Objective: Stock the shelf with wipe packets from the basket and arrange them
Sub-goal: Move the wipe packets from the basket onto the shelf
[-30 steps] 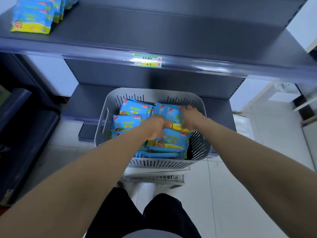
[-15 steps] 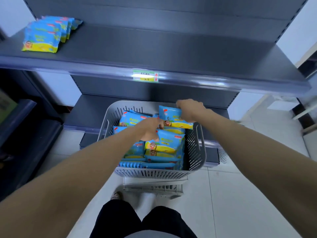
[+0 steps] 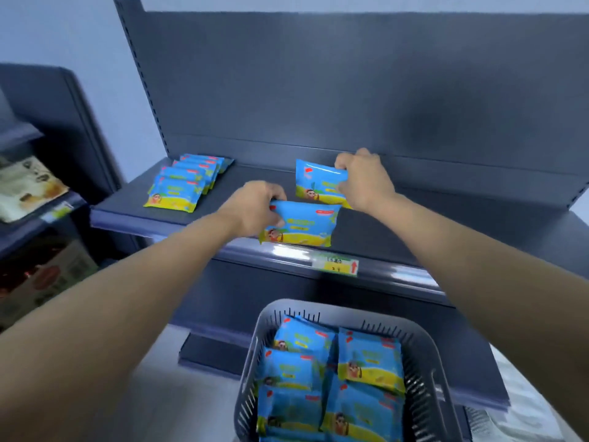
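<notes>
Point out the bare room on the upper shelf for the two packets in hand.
The dark grey metal shelf is bare between the overlapping row of blue-and-yellow wipe packets at its left end and the left hand, and again from the right hand to the shelf's right end. The grey slotted basket below is crowded with packets.

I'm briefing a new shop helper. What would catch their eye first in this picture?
The left hand grips a bright blue-and-yellow wipe packet at the front edge of the dark grey metal shelf, and the right hand holds a second packet just behind it. An overlapping row of matching packets lies at the shelf's left end; a grey slatted plastic basket of more sits below.
</notes>
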A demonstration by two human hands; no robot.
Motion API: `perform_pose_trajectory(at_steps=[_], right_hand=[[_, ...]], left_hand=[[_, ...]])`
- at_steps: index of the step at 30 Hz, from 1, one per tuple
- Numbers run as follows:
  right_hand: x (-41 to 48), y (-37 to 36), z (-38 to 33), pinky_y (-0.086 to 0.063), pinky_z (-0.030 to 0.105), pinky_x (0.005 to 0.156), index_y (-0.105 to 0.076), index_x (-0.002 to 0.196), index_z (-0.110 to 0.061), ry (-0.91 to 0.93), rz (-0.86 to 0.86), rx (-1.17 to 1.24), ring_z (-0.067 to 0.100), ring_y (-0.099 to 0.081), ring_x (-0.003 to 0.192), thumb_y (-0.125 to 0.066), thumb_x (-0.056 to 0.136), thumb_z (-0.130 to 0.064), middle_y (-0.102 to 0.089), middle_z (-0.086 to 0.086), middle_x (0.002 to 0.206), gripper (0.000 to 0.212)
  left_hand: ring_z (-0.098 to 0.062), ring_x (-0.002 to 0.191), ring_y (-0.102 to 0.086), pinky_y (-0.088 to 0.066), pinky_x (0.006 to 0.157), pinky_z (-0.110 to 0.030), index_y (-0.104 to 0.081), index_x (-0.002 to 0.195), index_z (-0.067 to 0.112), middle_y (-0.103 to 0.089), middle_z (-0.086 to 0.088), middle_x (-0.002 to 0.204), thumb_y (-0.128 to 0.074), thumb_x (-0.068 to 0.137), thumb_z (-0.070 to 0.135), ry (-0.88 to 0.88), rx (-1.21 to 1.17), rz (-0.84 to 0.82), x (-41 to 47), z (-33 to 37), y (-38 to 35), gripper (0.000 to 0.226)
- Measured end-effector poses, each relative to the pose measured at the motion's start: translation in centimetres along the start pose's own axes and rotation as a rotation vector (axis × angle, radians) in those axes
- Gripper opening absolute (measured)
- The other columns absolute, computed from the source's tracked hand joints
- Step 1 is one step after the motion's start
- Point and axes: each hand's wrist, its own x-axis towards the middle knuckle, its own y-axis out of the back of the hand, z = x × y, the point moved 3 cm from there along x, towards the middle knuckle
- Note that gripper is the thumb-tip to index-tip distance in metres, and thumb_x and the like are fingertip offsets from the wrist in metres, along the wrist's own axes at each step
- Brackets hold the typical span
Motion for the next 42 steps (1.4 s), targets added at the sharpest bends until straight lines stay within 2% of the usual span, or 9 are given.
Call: perform_pose_trajectory(at_steps=[7,10,13,15,18,25,30,36,42], right_hand=[[10.7,-4.4,-3.9,-0.047,0.036,0.082,-0.060,0.107,-0.016,-0.040,-0.055,0.030,0.032,-0.044,0.107,-0.048,0.084,0.003,-0.042,0.014,0.114,0.032],[15.2,-7.1,-5.5,-0.044,0.034,0.079,-0.061,0.109,-0.016,-0.063,-0.104,0.033,0.035,-0.049,0.104,-0.044,0.085,0.003,-0.044,0.015,0.115,0.035],[19.0,-9.8,-6.6,-0.049,0.037,0.081,-0.062,0.109,-0.015,-0.077,-0.158,0.037,0.034,-0.054,0.098,-0.045,0.085,0.003,-0.049,0.015,0.115,0.034],[21.0,-11.7,-6.9,-0.051,0.038,0.079,-0.063,0.107,-0.014,-0.083,-0.198,0.050,0.031,-0.057,0.094,-0.050,0.086,0.002,-0.056,0.013,0.112,0.030],[23.4,-14.6,-7.0,-0.051,0.040,0.085,-0.064,0.110,-0.016,-0.095,-0.266,0.058,0.028,-0.058,0.099,-0.056,0.086,0.000,-0.059,0.009,0.114,0.030],[27.1,-18.9,-7.0,-0.042,0.034,0.100,-0.060,0.124,-0.022,-0.053,-0.336,0.007,0.023,-0.048,0.122,-0.058,0.088,-0.011,-0.057,0.001,0.131,0.037],[27.7,-20.0,-6.7,-0.048,0.039,0.092,-0.060,0.118,-0.016,-0.111,-0.252,0.091,0.028,-0.055,0.108,-0.054,0.089,-0.004,-0.058,0.011,0.120,0.032],[27.0,-20.2,-6.5,-0.050,0.040,0.080,-0.060,0.107,-0.009,-0.111,-0.147,0.072,0.029,-0.055,0.096,-0.049,0.087,0.005,-0.056,0.011,0.110,0.027],[25.7,-19.5,-6.5,-0.045,0.033,0.079,-0.060,0.115,-0.006,-0.088,-0.118,0.061,0.028,-0.053,0.103,-0.050,0.086,0.004,-0.055,0.011,0.115,0.032]], left_hand=[[-0.018,0.069,-0.049,-0.033,0.060,-0.025,-0.064,0.090,0.010,-0.054,0.001,0.070,-0.073,0.073,0.008,0.045,0.024,0.045,6.9,-9.1,5.1,0.020],[-0.018,0.067,-0.048,-0.034,0.060,-0.025,-0.063,0.091,0.010,-0.053,0.001,0.070,-0.073,0.074,0.007,0.068,-0.003,0.030,10.2,-12.9,6.0,0.020],[-0.018,0.064,-0.049,-0.035,0.056,-0.025,-0.063,0.092,0.010,-0.053,0.001,0.069,-0.074,0.074,0.008,0.074,-0.018,-0.008,13.3,-16.1,6.0,0.021],[-0.017,0.067,-0.049,-0.035,0.062,-0.026,-0.064,0.092,0.012,-0.053,0.004,0.068,-0.075,0.073,0.011,0.062,0.002,-0.040,15.2,-17.9,5.5,0.022],[-0.018,0.075,-0.049,-0.027,0.074,-0.028,-0.065,0.090,0.017,-0.051,0.010,0.064,-0.076,0.072,0.018,0.029,0.035,-0.064,17.8,-20.0,4.5,0.022],[-0.022,0.100,-0.048,-0.027,0.088,-0.033,-0.065,0.102,0.019,-0.064,-0.001,0.093,-0.072,0.075,0.028,-0.020,0.178,-0.121,23.2,-22.9,3.1,0.029],[-0.024,0.109,-0.041,-0.027,0.089,-0.036,-0.058,0.115,0.023,-0.055,0.003,0.088,-0.065,0.080,0.033,-0.012,0.291,-0.135,25.4,-24.3,2.1,0.037],[-0.025,0.113,-0.039,-0.026,0.087,-0.036,-0.053,0.124,0.022,-0.057,-0.002,0.116,-0.064,0.081,0.039,0.001,0.330,-0.088,27.0,-25.0,1.0,0.048],[-0.027,0.117,-0.039,-0.029,0.095,-0.039,-0.045,0.131,0.017,-0.048,-0.006,0.125,-0.063,0.083,0.035,0.006,0.426,-0.037,26.9,-24.5,0.4,0.054]])
